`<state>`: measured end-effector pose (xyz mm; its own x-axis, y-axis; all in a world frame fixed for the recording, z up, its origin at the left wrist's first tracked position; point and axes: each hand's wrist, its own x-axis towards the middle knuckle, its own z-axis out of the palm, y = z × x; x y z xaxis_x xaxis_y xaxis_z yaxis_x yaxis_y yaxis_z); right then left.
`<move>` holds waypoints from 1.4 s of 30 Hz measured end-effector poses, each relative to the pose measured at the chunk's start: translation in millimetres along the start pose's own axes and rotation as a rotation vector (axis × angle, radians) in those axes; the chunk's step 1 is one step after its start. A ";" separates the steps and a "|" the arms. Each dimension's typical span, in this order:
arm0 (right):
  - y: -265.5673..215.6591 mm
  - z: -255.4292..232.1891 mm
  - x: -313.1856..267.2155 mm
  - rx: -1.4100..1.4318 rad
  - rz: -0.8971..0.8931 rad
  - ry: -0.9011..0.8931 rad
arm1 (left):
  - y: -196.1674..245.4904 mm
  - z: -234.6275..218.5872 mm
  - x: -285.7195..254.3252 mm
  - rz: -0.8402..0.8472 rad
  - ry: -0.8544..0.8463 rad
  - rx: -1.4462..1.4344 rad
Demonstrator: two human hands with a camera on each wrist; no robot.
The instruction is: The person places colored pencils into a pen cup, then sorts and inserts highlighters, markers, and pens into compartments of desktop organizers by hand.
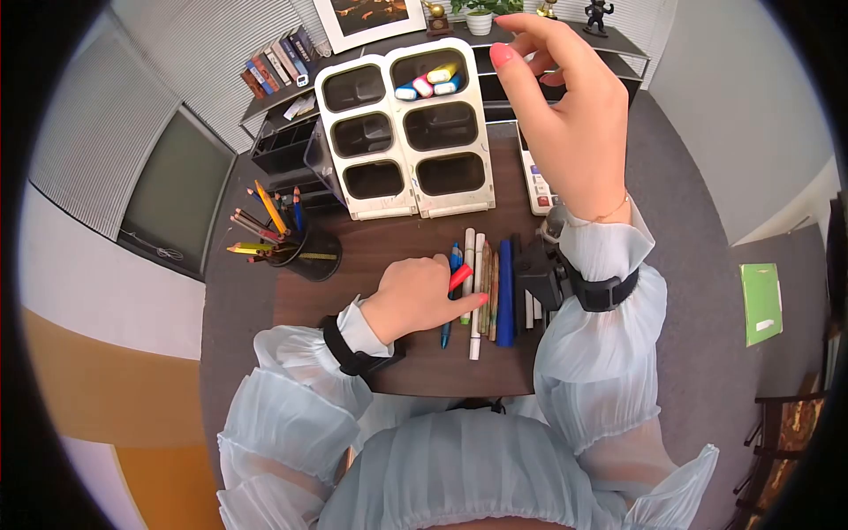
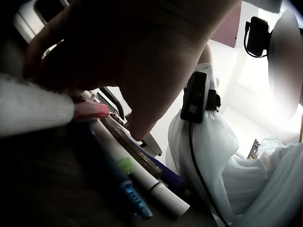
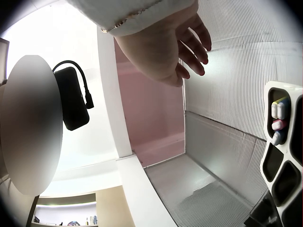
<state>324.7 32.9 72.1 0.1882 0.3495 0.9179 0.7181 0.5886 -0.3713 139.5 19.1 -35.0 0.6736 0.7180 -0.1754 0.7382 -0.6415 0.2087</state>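
My left hand (image 1: 411, 296) is low over a row of pens, gripping a white marker (image 2: 38, 108) whose red cap (image 1: 460, 277) sticks out between thumb and index finger. Most of its body is hidden under the hand in the head view. The thumb reaches across a white pen (image 1: 476, 331) and a blue pen (image 1: 445, 336). My right hand (image 1: 574, 115) is raised beside the pen organizer (image 1: 397, 132), fingers loosely bent, holding nothing. Several markers with white ends (image 1: 424, 87) lie in the organizer's top right compartment; the right wrist view shows them too.
A mesh cup (image 1: 318, 252) of pencils stands left on the desk. Brown pencils (image 1: 490, 300) and a thick blue marker (image 1: 505, 305) lie in the row. A calculator (image 1: 537, 181) sits behind my right forearm. A shelf behind bears books (image 1: 281, 62) and a plant (image 1: 480, 19).
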 end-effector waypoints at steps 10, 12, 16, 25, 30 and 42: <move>3.9 -2.0 1.0 0.000 -0.068 0.052 | 6.6 5.5 2.8 0.121 0.328 0.062; 2.3 -2.4 1.4 0.005 -0.059 0.051 | 12.8 9.6 2.9 0.250 0.514 0.073; 0.8 -0.6 0.1 -0.007 -0.071 0.031 | 32.0 16.2 0.2 0.241 0.282 0.092; -0.9 -0.7 -0.4 0.004 -0.055 0.015 | 29.0 18.9 11.2 0.132 0.141 0.118; -1.2 -1.0 -1.1 0.017 -0.035 -0.001 | 4.7 17.2 12.0 0.178 0.262 -0.090; -20.9 44.9 -44.2 0.170 0.070 -0.945 | -56.1 7.3 -11.1 0.187 0.408 -1.157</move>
<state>271.3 37.9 33.1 -0.4435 0.7873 0.4283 0.6052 0.6156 -0.5048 90.8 45.1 -51.8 0.5509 0.8058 0.2175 0.0260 -0.2770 0.9605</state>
